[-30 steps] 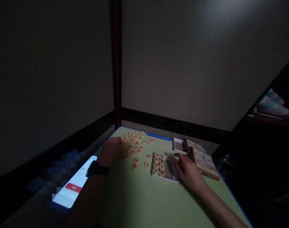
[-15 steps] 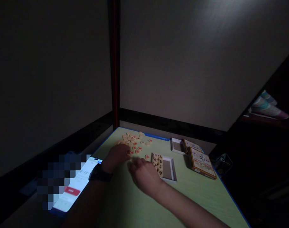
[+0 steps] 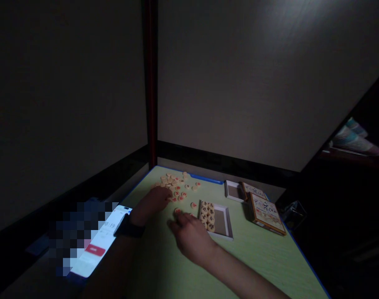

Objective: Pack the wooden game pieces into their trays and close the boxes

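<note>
Fingers [image 3: 177, 229] of the right hand [image 3: 194, 238], slightly parted, have moved beside a red piece [image 3: 177, 211], leaving the tray [image 3: 220, 222] part-filled; I cannot tell whether the left hand [image 3: 152, 202] pinches anything.

Round pieces [image 3: 193, 205] lie loose beside a half-filled white tray [image 3: 221, 222].

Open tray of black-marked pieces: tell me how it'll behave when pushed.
The tray probably won't tip, being low and flat. Its black-marked pieces may slide into the bare side. Its thin walls suggest light, slightly bendable card.
</note>
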{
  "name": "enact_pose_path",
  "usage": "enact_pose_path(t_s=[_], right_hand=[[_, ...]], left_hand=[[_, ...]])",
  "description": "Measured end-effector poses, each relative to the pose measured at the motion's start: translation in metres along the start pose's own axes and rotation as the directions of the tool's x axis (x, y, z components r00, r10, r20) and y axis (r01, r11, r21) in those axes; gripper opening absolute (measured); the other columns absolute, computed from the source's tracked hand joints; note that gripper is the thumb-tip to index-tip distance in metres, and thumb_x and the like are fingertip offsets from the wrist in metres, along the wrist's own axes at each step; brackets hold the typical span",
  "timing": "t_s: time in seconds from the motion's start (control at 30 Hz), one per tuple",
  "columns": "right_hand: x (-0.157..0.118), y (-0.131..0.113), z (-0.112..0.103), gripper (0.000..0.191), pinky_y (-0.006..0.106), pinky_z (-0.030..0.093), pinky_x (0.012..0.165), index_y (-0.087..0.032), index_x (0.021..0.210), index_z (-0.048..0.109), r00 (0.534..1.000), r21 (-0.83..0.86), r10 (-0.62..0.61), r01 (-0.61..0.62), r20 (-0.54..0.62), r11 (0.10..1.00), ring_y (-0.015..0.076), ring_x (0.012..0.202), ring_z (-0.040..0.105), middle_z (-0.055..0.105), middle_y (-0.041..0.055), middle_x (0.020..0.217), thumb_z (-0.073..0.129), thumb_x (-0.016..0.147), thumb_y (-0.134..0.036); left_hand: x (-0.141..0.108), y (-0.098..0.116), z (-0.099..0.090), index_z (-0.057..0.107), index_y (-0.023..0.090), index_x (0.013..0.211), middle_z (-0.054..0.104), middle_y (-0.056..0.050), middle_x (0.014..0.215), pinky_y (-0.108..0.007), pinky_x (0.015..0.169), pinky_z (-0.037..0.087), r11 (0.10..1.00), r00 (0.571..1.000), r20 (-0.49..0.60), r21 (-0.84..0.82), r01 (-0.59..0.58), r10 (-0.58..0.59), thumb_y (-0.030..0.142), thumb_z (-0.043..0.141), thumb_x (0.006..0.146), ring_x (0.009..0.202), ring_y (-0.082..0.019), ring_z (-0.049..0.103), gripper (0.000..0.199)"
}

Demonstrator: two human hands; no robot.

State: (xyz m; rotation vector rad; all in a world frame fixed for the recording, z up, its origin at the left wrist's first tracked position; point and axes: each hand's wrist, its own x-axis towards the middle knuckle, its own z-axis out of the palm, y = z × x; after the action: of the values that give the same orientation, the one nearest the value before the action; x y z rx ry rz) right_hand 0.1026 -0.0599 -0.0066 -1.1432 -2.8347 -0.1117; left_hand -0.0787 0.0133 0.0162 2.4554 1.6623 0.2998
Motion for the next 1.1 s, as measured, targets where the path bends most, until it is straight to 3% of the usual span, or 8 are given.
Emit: enact_pose_path(t_s=[0.23, 0.43, 0.63, 0.7, 0.87, 1.1], right_hand=[[-0.003, 0.003, -0.005, 0.024, 0.033, 0.051, 0.086, -0.020, 0.113, 0.066, 0.999, 0.055, -0.013, 0.015, -0.037, 0.998, 0.0234, 0.101, 0.062, 0.068, 0.0106, 0.106, 0.050, 0.095, -0.020], [-0.004, 0.019, -0.011, 0.026, 0.029, 0.049, 0.089, -0.021, 0.113, 0.069, 0.993, 0.195, 0.056, -0.035, -0.103, 0.980, 0.0205, 0.101, 0.064, 0.071, 0.0080, 0.108, 0.049, 0.098, -0.031], [-0.006, 0.042, -0.033, 0.025, 0.028, 0.047, 0.087, -0.021, 0.104, 0.072, 0.987, 0.214, 0.155, -0.142, -0.048, 0.966, 0.0200, 0.099, 0.065, 0.073, 0.0066, 0.102, 0.049, 0.095, -0.022], [-0.007, 0.047, -0.039, 0.024, 0.028, 0.047, 0.088, -0.022, 0.106, 0.072, 0.984, 0.225, 0.176, -0.165, -0.031, 0.960, 0.0200, 0.102, 0.065, 0.073, 0.0061, 0.106, 0.052, 0.092, -0.020], [-0.007, 0.046, -0.039, 0.025, 0.030, 0.048, 0.086, -0.023, 0.108, 0.072, 0.989, 0.158, 0.125, -0.136, 0.080, 0.978, 0.0226, 0.103, 0.066, 0.072, 0.0079, 0.109, 0.058, 0.087, -0.021], [0.005, 0.044, -0.029, 0.026, 0.028, 0.048, 0.078, -0.016, 0.104, 0.071, 0.967, 0.116, 0.162, -0.187, 0.199, 0.975, 0.0214, 0.092, 0.069, 0.072, 0.0128, 0.104, 0.050, 0.090, -0.014]], left_hand=[[-0.001, -0.010, 0.001, 0.071, 0.018, 0.086, 0.073, -0.001, 0.079, -0.025, 0.077, 0.048, 0.978, 0.999, 0.000, -0.205, -0.044, 0.044, 0.006, 0.052, 0.075, 0.081, -0.016, 0.065, 0.025], [0.000, -0.011, 0.007, 0.072, 0.018, 0.080, 0.073, -0.003, 0.081, -0.027, 0.083, 0.048, 0.988, 0.999, 0.019, -0.146, -0.041, 0.044, 0.009, 0.050, 0.079, 0.088, -0.019, 0.066, 0.023], [-0.003, -0.013, 0.008, 0.072, 0.017, 0.099, 0.073, -0.008, 0.109, -0.031, 0.094, 0.048, 0.995, 0.998, -0.061, -0.100, 0.023, -0.029, 0.004, 0.049, 0.075, 0.104, -0.020, 0.065, 0.036], [-0.005, -0.014, 0.005, 0.071, 0.018, 0.098, 0.073, -0.007, 0.106, -0.030, 0.091, 0.049, 0.995, 0.998, -0.043, -0.094, 0.042, -0.047, 0.006, 0.051, 0.074, 0.101, -0.020, 0.066, 0.034], [-0.010, -0.013, -0.006, 0.070, 0.020, 0.087, 0.073, -0.002, 0.089, -0.026, 0.074, 0.047, 0.993, 0.989, 0.121, -0.071, 0.099, -0.090, 0.015, 0.063, 0.065, 0.084, -0.019, 0.066, 0.023], [-0.012, -0.007, -0.008, 0.066, 0.018, 0.069, 0.070, -0.001, 0.072, -0.022, 0.062, 0.042, 0.988, 0.982, 0.159, -0.098, 0.116, -0.099, 0.008, 0.058, 0.066, 0.068, -0.015, 0.062, 0.013]])
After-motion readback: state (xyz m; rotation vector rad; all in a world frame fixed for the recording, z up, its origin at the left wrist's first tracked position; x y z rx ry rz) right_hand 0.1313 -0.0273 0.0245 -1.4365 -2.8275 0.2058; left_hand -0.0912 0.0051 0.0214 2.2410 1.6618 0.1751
